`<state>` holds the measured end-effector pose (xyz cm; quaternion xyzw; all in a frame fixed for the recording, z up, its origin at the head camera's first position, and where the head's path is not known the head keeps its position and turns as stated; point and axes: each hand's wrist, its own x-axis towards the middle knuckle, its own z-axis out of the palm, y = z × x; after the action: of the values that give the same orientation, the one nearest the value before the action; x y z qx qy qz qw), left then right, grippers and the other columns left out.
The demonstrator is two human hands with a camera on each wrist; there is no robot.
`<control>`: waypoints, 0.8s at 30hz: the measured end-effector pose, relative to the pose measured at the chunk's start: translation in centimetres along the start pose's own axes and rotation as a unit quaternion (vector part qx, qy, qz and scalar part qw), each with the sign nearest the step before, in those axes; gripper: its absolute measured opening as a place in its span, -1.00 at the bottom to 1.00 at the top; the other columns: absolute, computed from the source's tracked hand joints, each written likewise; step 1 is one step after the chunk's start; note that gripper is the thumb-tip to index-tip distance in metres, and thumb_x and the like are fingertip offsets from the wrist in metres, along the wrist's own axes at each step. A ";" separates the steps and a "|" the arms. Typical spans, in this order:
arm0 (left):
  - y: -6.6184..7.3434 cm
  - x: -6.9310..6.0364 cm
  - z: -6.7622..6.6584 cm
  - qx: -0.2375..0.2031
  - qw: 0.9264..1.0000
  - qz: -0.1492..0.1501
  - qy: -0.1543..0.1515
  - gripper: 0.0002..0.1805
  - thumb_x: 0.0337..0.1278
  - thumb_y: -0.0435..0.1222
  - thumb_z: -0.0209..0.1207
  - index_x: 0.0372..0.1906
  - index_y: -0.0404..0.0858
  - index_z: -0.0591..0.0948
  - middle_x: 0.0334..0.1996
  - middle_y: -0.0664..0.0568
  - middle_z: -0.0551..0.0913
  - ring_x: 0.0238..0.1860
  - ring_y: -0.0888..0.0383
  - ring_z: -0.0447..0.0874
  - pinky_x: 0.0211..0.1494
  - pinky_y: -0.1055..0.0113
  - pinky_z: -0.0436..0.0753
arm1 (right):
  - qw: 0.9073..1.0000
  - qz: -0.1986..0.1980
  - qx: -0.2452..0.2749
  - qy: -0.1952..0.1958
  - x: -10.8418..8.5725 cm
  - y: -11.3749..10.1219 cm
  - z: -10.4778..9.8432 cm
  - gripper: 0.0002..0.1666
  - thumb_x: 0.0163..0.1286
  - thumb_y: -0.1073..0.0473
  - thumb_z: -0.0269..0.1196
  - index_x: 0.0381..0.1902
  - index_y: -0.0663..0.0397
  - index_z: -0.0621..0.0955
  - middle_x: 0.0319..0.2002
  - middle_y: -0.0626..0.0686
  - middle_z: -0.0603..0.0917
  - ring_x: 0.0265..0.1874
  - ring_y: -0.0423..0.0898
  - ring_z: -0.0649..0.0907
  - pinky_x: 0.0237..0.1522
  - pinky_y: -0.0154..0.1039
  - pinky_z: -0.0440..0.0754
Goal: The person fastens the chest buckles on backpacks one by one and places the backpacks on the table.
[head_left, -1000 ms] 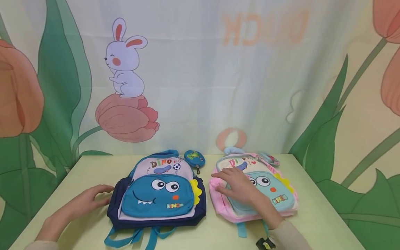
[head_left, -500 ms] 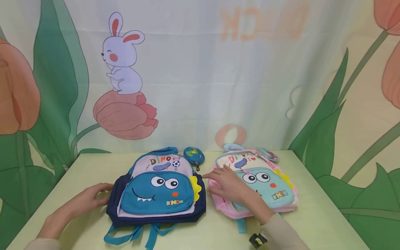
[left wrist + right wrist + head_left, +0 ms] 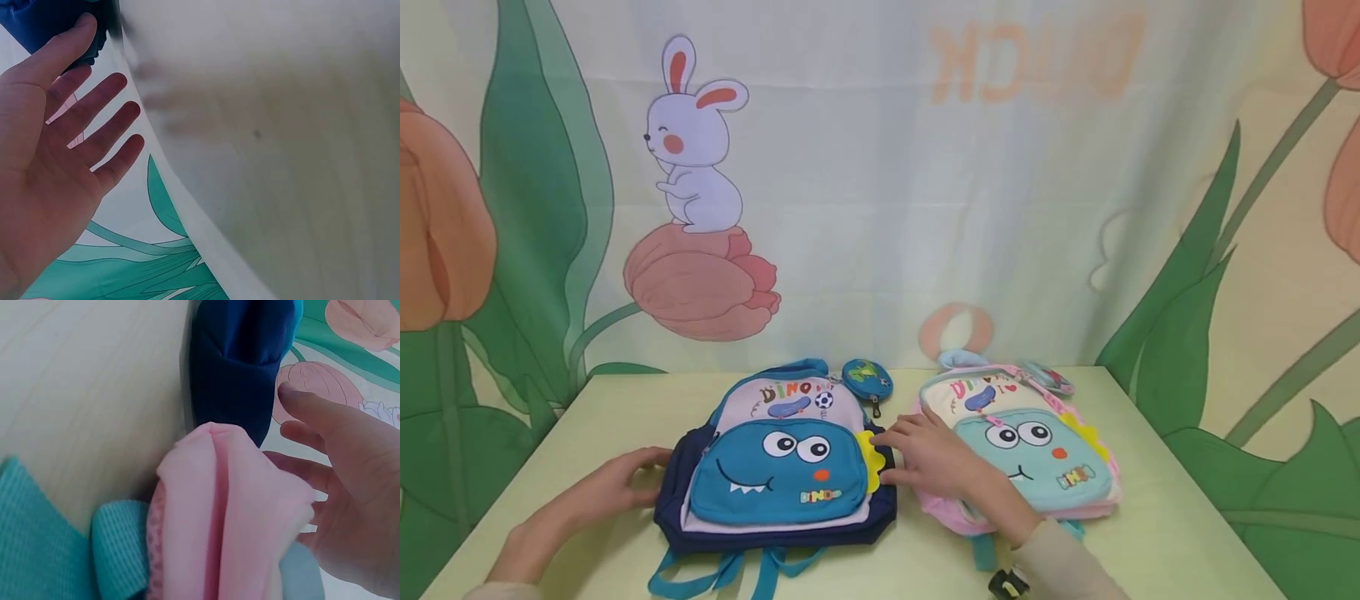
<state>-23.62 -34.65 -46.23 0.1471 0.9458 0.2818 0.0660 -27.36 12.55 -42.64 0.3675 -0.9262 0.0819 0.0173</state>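
A blue backpack (image 3: 782, 487) with a cartoon dinosaur face and yellow felt spikes lies on the table, front side up. My left hand (image 3: 625, 482) is at its left side, fingers spread in the left wrist view; whether it touches the fabric, I cannot tell. Against the yellow spikes (image 3: 872, 462) on the opposite side is my right hand (image 3: 932, 458), its fingertips at or very near the edge. Under the right forearm lies part of a pink and mint backpack (image 3: 1052, 467) of similar design. In the right wrist view its pink side (image 3: 206, 512) stands before the navy side (image 3: 234, 394).
A round blue pouch (image 3: 868, 379) hangs off the top of the blue backpack. Teal straps (image 3: 767, 575) spread toward the front of the pale table (image 3: 587, 558). A black buckle (image 3: 1009, 583) lies near the right sleeve. Behind is a printed curtain (image 3: 850, 192).
My right hand has moved left, from over the pink backpack to the right edge of the blue one. My left hand has stayed nearly in place.
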 end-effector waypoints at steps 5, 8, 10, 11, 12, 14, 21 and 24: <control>0.1 -0.2 0.0 -0.008 1.000 -0.003 -0.001 -0.34 0.07 -0.17 0.41 0.25 -0.37 0.51 0.10 -0.18 0.64 0.17 -0.25 0.52 0.22 -0.20 0.49 | 1.000 -0.006 -0.006 -0.007 0.3 -0.1 0.3 -0.39 0.34 -0.25 0.27 0.29 -0.22 0.55 0.19 -0.06 0.62 0.35 0.07 0.42 0.49 0.28 0.05; 0.1 -0.1 -0.2 -0.009 1.000 -0.009 -0.002 -0.32 0.08 -0.15 0.40 0.28 -0.35 0.49 0.11 -0.19 0.63 0.18 -0.27 0.52 0.21 -0.21 0.49 | 1.000 -0.009 0.001 -0.007 0.4 -0.1 0.2 -0.40 0.34 -0.23 0.28 0.28 -0.21 0.56 0.19 -0.05 0.61 0.35 0.07 0.42 0.49 0.28 0.04; 0.2 0.0 -0.3 -0.009 1.000 -0.014 -0.003 -0.31 0.10 -0.14 0.39 0.29 -0.34 0.47 0.12 -0.18 0.63 0.19 -0.27 0.51 0.22 -0.20 0.50 | 1.000 -0.008 0.008 -0.009 0.5 -0.1 0.3 -0.41 0.35 -0.22 0.28 0.28 -0.22 0.55 0.19 -0.05 0.61 0.35 0.06 0.42 0.50 0.27 0.04; 0.2 0.0 -0.3 -0.009 1.000 -0.016 -0.004 -0.31 0.11 -0.12 0.39 0.30 -0.33 0.47 0.12 -0.18 0.62 0.19 -0.26 0.51 0.22 -0.20 0.50 | 1.000 -0.007 0.012 -0.012 0.5 -0.1 0.3 -0.41 0.35 -0.22 0.28 0.29 -0.23 0.55 0.20 -0.05 0.60 0.35 0.05 0.42 0.50 0.25 0.04; 0.3 0.0 -0.3 -0.010 1.000 -0.020 -0.006 -0.30 0.11 -0.12 0.38 0.31 -0.32 0.46 0.13 -0.18 0.62 0.20 -0.26 0.51 0.22 -0.19 0.51 | 1.000 -0.006 0.016 -0.015 0.4 -0.1 0.3 -0.42 0.36 -0.22 0.27 0.29 -0.24 0.54 0.21 -0.05 0.60 0.36 0.04 0.42 0.50 0.24 0.04; 0.3 -0.1 -0.5 -0.013 1.000 -0.026 -0.009 -0.29 0.13 -0.11 0.37 0.33 -0.31 0.44 0.15 -0.20 0.61 0.20 -0.26 0.51 0.21 -0.19 0.52 | 0.999 -0.004 0.023 -0.022 0.4 -0.2 0.4 -0.43 0.38 -0.21 0.25 0.30 -0.26 0.53 0.22 -0.05 0.58 0.36 0.03 0.43 0.51 0.22 0.05; 0.5 -0.2 -0.7 -0.022 1.000 0.000 0.001 -0.34 0.21 -0.18 0.31 0.35 -0.35 0.41 0.17 -0.24 0.60 0.14 -0.20 0.59 0.14 -0.13 0.57 | 0.999 -0.003 0.038 -0.037 0.5 -0.7 0.6 -0.37 0.36 -0.29 0.23 0.33 -0.28 0.52 0.19 -0.05 0.59 0.31 -0.02 0.46 0.51 0.11 0.14; 0.8 -0.1 -0.7 -0.018 1.000 0.022 0.013 -0.36 0.22 -0.20 0.30 0.34 -0.37 0.42 0.12 -0.22 0.63 0.05 -0.12 0.65 0.06 -0.01 0.62 | 0.999 -0.015 0.029 -0.036 0.5 -0.8 0.8 -0.33 0.34 -0.34 0.21 0.34 -0.29 0.51 0.17 -0.05 0.60 0.27 -0.04 0.48 0.49 0.09 0.17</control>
<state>-23.48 -34.43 -45.22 0.1631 0.9378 0.3024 0.0504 -27.16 11.50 -43.24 0.3846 -0.9178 0.0955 -0.0260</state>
